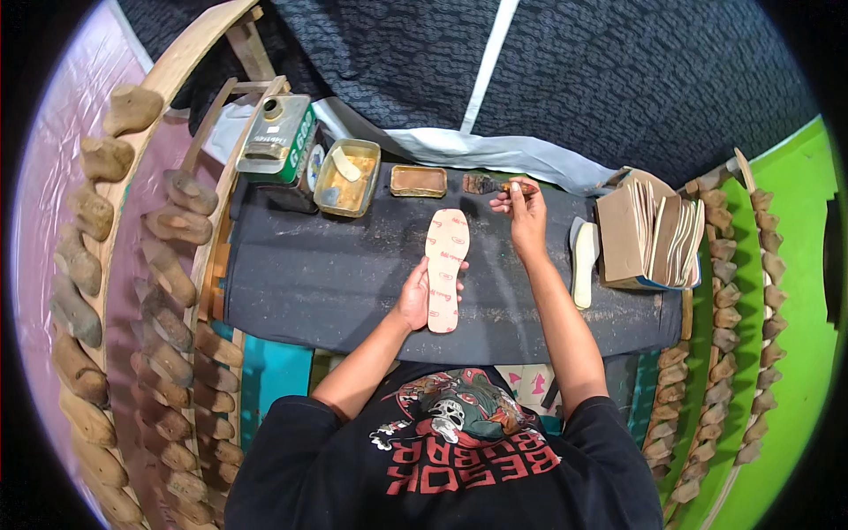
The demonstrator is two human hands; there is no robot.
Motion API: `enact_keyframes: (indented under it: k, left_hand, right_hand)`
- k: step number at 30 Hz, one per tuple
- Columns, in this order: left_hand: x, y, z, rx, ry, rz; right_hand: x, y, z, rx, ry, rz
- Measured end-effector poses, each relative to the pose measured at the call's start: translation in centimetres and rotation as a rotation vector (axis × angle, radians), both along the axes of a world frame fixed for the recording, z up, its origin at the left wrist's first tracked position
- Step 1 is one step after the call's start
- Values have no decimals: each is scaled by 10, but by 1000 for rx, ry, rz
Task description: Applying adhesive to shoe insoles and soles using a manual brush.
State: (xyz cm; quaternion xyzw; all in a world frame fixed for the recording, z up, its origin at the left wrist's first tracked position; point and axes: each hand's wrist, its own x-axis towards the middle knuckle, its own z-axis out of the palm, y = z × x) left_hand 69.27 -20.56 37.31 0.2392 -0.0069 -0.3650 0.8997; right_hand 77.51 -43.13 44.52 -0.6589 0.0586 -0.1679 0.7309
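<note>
A pink shoe insole (447, 256) with a red printed pattern lies lengthwise on the dark worktable (327, 283). My left hand (417, 294) presses on its near left edge and holds it down. My right hand (523, 205) is raised beyond the insole's far end, its fingers closed on the handle of a brush (488, 185) whose dark bristles point left. A small rectangular tin (418, 181) with brown glue sits just left of the brush.
A larger open tin (348, 177) with yellowish glue and a scraper, and a green metal can (276, 134), stand at the table's far left. A pale insole (584, 262) and a box of stacked insoles (649, 234) sit at the right. Racks of wooden shoe lasts (172, 283) flank both sides.
</note>
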Motion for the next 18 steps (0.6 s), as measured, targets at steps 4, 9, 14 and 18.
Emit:
enact_keyframes:
  k: [4, 9, 14, 18]
  left_hand:
    - [6, -19, -7, -45, -31, 0]
    - [5, -49, -2, -87, 5, -28]
    - [-4, -78, 10, -65, -19, -52]
    - [-8, -91, 15, -95, -48, -45]
  right_hand:
    - [-25, -22, 15, -67, -12, -16]
    - [-52, -38, 32, -169, -65, -70]
    - [-64, -67, 44, -320, -79, 29]
    - [-68, -82, 63, -446, -66, 62]
